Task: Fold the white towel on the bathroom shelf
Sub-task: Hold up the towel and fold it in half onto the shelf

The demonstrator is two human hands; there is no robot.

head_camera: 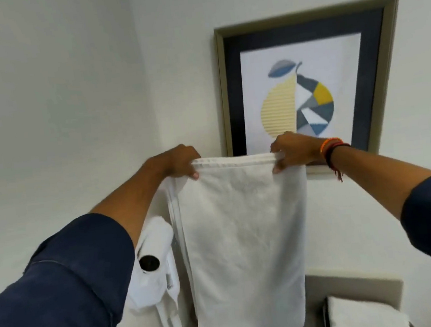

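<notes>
The white towel (pixel 242 227) hangs straight down in front of me, doubled over lengthwise, with a layered edge showing along its left side. My left hand (pixel 180 164) pinches its top left corner. My right hand (pixel 293 152), with coloured bands on the wrist, pinches the top right corner. Both arms are stretched forward at about chest height, holding the top edge level and taut. The towel's bottom edge hangs just above a beige shelf surface (pixel 354 282) at the lower right.
A framed pear picture (pixel 307 87) hangs on the white wall behind the towel. A white hanging bag or robe with a black knob (pixel 151 271) is on the left wall. Another folded white towel (pixel 363 315) lies on the shelf at lower right.
</notes>
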